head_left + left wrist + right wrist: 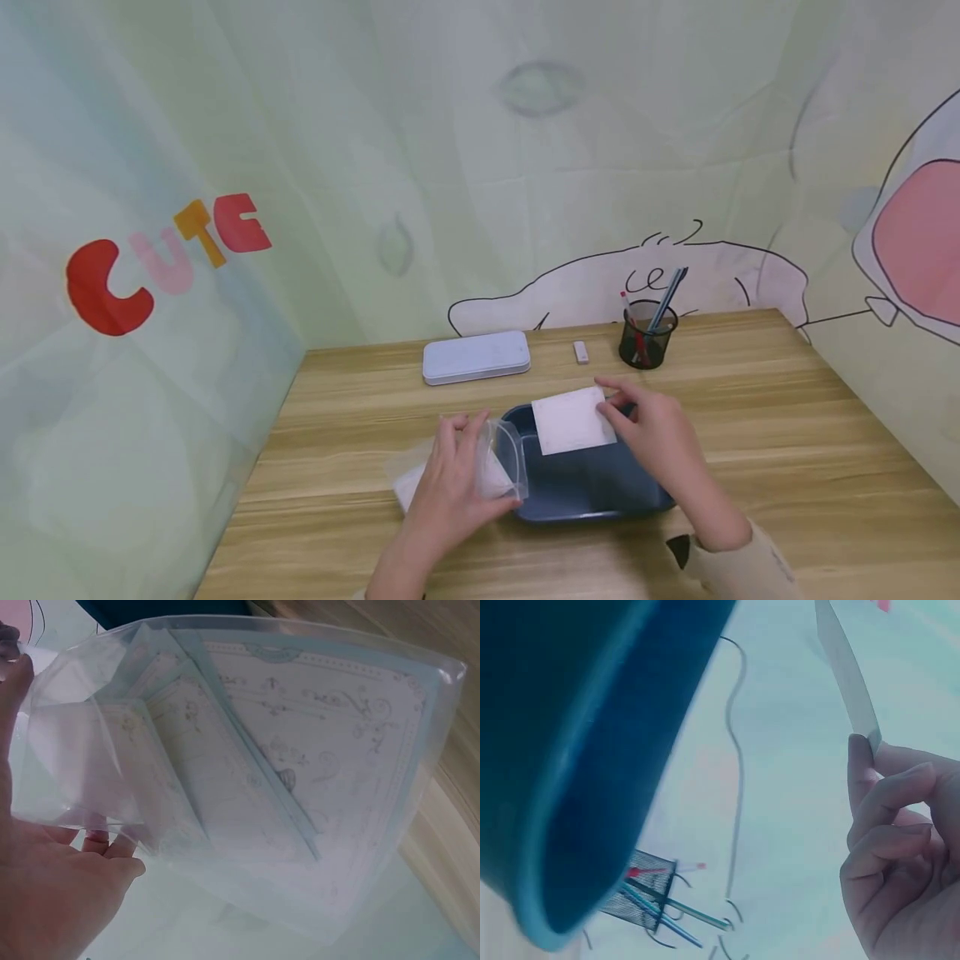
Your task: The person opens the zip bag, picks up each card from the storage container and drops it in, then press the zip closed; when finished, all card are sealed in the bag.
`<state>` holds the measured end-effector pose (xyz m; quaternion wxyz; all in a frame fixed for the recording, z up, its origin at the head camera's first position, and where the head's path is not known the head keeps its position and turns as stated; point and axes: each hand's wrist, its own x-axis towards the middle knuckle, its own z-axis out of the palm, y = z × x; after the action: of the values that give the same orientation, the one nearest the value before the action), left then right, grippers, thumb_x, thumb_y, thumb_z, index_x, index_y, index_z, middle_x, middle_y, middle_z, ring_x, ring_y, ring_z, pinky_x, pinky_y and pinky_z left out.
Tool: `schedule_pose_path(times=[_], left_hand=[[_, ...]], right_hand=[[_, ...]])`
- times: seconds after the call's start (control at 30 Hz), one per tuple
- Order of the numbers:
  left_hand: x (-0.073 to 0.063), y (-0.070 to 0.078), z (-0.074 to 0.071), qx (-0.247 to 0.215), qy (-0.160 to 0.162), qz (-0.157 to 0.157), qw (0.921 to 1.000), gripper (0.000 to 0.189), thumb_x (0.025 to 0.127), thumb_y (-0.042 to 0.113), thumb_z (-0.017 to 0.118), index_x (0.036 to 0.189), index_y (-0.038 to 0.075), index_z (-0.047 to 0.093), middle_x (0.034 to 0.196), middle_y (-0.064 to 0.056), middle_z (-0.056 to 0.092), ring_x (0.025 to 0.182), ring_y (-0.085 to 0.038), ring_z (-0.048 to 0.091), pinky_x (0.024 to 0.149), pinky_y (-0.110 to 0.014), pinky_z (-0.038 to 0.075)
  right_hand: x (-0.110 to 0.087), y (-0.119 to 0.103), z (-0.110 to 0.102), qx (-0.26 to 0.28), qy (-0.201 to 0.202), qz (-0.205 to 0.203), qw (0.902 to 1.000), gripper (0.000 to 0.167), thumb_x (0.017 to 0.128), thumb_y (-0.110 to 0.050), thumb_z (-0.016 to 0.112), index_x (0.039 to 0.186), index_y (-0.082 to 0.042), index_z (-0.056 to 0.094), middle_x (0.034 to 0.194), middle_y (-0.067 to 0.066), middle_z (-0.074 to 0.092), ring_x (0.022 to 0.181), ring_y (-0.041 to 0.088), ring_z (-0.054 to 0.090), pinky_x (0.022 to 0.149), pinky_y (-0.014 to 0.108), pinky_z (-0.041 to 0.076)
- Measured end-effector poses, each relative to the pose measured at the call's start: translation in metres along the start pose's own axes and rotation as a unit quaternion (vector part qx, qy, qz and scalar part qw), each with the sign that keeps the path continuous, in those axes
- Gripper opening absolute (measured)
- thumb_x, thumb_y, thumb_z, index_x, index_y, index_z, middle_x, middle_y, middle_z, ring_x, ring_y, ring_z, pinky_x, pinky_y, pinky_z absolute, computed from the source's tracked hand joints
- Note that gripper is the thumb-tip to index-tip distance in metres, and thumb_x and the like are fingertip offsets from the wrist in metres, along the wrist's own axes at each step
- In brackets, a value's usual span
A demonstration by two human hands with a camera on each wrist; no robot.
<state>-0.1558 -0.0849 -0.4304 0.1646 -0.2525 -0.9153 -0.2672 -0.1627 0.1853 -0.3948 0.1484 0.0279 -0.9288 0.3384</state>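
Note:
My left hand (448,500) grips a clear plastic bag (512,458), fingers on its far side and thumb at the near corner. Inside the bag, several pale cards (352,765) with ornate printed borders show in the left wrist view. My right hand (666,435) pinches the right edge of a white card (572,423) between thumb and fingers. That card is held above a dark blue tray (592,508), hiding part of its far side. The bag's mouth overlaps the tray's left end.
A pale pencil case (476,357) lies at the back of the wooden table (322,467). Right of it lies a small eraser (581,352), then a black mesh pen holder (647,343) with pens. A printed curtain (420,167) stands behind and beside the table.

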Motion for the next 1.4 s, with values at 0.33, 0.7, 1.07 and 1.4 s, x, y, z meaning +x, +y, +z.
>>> schedule_pose_path(times=[0.33, 0.7, 1.07, 1.4], left_hand=[[0.001, 0.0, 0.0, -0.001, 0.002, 0.004, 1.0, 0.119, 0.048, 0.045, 0.094, 0.145, 0.012, 0.034, 0.119, -0.009, 0.036, 0.107, -0.022, 0.041, 0.097, -0.037, 0.043], [0.0, -0.001, 0.0, 0.005, 0.004, 0.004, 1.0, 0.118, 0.049, 0.046, 0.093, 0.146, 0.01, 0.034, 0.119, -0.01, 0.036, 0.107, -0.022, 0.041, 0.098, -0.037, 0.042], [0.0, 0.0, -0.001, -0.001, 0.008, 0.006, 1.0, 0.117, 0.051, 0.046, 0.093, 0.145, 0.01, 0.035, 0.119, -0.009, 0.036, 0.107, -0.021, 0.042, 0.097, -0.037, 0.042], [0.0, 0.0, -0.001, -0.006, 0.015, 0.012, 0.9998, 0.115, 0.05, 0.044, 0.093, 0.144, 0.008, 0.037, 0.119, -0.009, 0.037, 0.106, -0.022, 0.043, 0.094, -0.037, 0.043]], right_hand=[[-0.001, -0.014, -0.02, 0.01, 0.056, -0.019, 0.9982, 0.027, 0.086, -0.022, 0.074, 0.111, -0.012, 0.072, 0.081, -0.002, 0.068, 0.056, 0.015, 0.047, 0.046, 0.026, 0.037], [-0.005, -0.024, -0.027, 0.081, 0.028, 0.005, 0.9963, 0.02, 0.084, -0.022, 0.076, 0.101, -0.013, 0.076, 0.081, -0.005, 0.069, 0.062, 0.017, 0.05, 0.048, 0.025, 0.037], [-0.005, -0.032, -0.009, 0.103, -0.021, 0.004, 0.9945, 0.015, 0.084, -0.022, 0.076, 0.095, -0.012, 0.077, 0.079, -0.006, 0.069, 0.061, 0.015, 0.051, 0.048, 0.025, 0.041], [-0.005, -0.033, 0.004, 0.121, -0.023, 0.006, 0.9924, 0.015, 0.083, -0.018, 0.076, 0.097, -0.013, 0.077, 0.082, -0.006, 0.071, 0.063, 0.014, 0.055, 0.052, 0.025, 0.046]])
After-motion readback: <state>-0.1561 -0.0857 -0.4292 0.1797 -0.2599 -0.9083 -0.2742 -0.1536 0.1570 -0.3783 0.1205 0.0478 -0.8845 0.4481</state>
